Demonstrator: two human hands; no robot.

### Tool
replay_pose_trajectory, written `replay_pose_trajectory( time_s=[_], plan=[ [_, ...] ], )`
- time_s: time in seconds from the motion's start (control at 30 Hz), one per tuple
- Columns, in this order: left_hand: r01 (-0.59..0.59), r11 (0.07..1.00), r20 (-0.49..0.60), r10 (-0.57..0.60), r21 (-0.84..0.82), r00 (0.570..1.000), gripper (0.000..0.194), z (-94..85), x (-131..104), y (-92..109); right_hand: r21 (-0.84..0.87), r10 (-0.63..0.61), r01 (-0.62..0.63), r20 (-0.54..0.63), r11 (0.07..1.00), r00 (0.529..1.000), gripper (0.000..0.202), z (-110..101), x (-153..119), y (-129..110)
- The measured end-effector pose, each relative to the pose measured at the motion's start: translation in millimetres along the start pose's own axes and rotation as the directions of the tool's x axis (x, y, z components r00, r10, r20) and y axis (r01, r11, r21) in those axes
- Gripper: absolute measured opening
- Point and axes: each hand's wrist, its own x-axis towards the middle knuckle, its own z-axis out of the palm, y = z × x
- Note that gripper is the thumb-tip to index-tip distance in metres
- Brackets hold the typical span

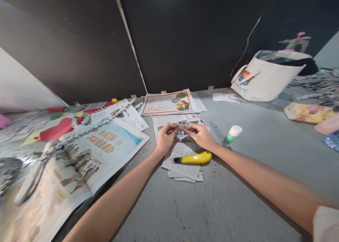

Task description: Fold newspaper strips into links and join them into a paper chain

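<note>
Both hands meet over a printed sheet [159,123] in the middle of the grey table [169,206]. My left hand [167,136] pinches one side of a small piece of paper [181,129], and the fingers of my right hand [200,134] are closed on its other side. Just below the hands, a yellow cutter [196,158] lies across several cut paper strips [182,169]. A glue stick [232,135] with a white cap stands to the right of my right hand.
On the left lies an open magazine [106,146] with red paper [59,129] and braided paper behind it. Printed sheets [166,104] are stacked beyond my hands. A white bag [267,78] stands back right, near a patterned packet [308,112] and a black wall [185,41].
</note>
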Motion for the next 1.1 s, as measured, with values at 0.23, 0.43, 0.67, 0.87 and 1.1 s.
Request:
replay_pose_trajectory(
  time_s=[0.23, 0.43, 0.67, 0.87, 1.1],
  plan=[
    [-0.03, 0.999, 0.013, 0.029, 0.044, 0.999, 0.04, 2.2, -2, 1, 0.034, 0.006, -0.007, 0.015, 0.999, 1.0, 0.046, 0, -1, 0],
    [0.018, 0.999, 0.032, -0.019, 0.032, 0.999, 0.039, 0.0, -1, 3, 0.026, 0.001, -0.005, 0.177, 1.0, 0.984, 0.047, -2, -3, -4],
    [0.01, 1.0, 0.061, -0.012, 0.026, 0.998, 0.036, 0.3, -2, 2, -0.065, -0.055, 0.067, 0.162, 0.996, 0.985, 0.048, -2, -3, -1],
    [0.009, 1.0, 0.068, -0.008, -0.017, 0.998, 0.044, 5.0, -4, 2, -0.131, -0.127, 0.133, 0.056, 0.982, 0.99, 0.05, -1, -6, -4],
    [0.062, 0.995, 0.073, -0.056, -0.079, 0.996, 0.055, 4.6, -2, 1, -0.138, -0.153, 0.157, 0.039, 0.978, 0.987, 0.057, -1, -7, -11]
  ],
)
